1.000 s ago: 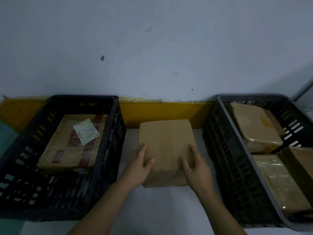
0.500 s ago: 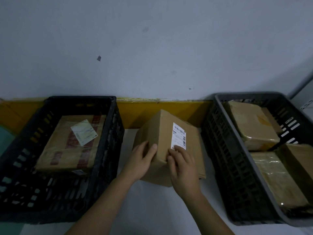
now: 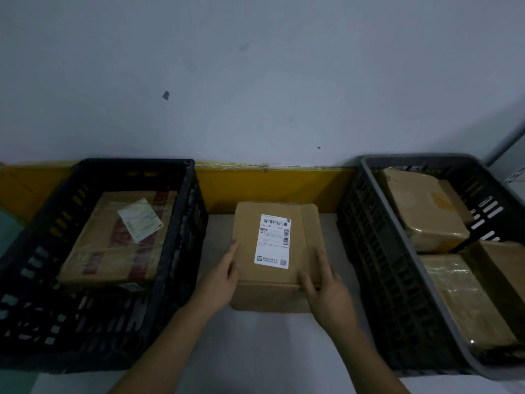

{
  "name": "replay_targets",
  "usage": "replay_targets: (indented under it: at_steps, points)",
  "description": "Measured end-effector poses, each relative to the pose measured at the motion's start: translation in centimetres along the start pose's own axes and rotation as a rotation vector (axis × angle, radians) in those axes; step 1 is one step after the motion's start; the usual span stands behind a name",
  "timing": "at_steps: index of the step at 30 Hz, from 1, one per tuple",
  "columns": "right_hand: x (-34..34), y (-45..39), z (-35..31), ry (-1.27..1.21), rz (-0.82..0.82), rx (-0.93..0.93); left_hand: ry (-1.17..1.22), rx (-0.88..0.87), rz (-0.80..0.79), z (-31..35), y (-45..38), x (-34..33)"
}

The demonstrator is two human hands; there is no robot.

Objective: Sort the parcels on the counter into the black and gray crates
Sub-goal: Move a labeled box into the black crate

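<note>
1. Two hands are holding a brown cardboard parcel (image 3: 272,251) that is sitting flat on the white table (image 3: 255,351), between the two crates.
2. The left hand (image 3: 220,282) is pressing against the parcel's left side with its fingers stretched out along the edge, not curled round it.
3. The right hand (image 3: 326,291) is lying over the parcel's near right corner, its thumb resting on the top face and its fingers reaching along the right side; the fingers are looking relaxed and fairly straight.
4. A white shipping label (image 3: 274,241) with a barcode is facing up on the parcel's top.
5. The black crate (image 3: 176,251) is standing to the left of the parcel, just beside it, and is holding a large taped box (image 3: 113,245) with a tilted white label (image 3: 140,218) on top.
6. The gray crate (image 3: 377,251) is standing to the right and is holding several wrapped brown parcels (image 3: 426,211), one at the far end and others nearer the camera; how many are lying underneath is not clear.
7. A yellow strip (image 3: 270,189) is running along the base of the pale wall (image 3: 255,81) behind the table.
</note>
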State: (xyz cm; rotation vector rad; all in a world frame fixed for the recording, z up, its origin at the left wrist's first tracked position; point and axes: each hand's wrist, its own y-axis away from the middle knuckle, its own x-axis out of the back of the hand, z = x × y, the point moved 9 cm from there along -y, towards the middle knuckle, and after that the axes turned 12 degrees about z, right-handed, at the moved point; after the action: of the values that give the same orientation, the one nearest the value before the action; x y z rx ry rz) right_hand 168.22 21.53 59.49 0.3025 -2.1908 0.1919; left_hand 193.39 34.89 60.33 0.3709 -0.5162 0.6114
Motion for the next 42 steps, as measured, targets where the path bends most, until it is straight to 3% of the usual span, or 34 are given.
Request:
replay_targets:
  at_steps: [8, 16, 23, 31, 36, 42]
  points:
    - [-0.1, -0.3, 0.0, -0.065, -0.007, 0.011, -0.100, -0.044, -0.066, 0.3, 0.1, -1.8]
    - [4.5, -0.8, -3.1, -0.093, 0.120, 0.088, -0.002, -0.095, 0.073, 3.7, 1.4, 0.0]
    - [12.8, -2.9, -11.2, -0.226, 0.338, 0.245, 0.075, -0.284, 0.496, 13.1, 3.5, 9.5]
    - [16.0, -1.3, -22.6, -0.376, 0.323, 0.442, 0.197, -0.291, 0.775, 15.9, 7.3, 20.2]
    - [14.2, 0.9, -31.0, -0.313, 0.227, 0.563, 0.192, -0.282, 0.877, 14.4, 8.0, 27.9]
    - [7.1, 3.4, -40.4, -0.214, 0.224, 0.667, 0.088, -0.193, 0.934, 7.5, 6.1, 37.4]
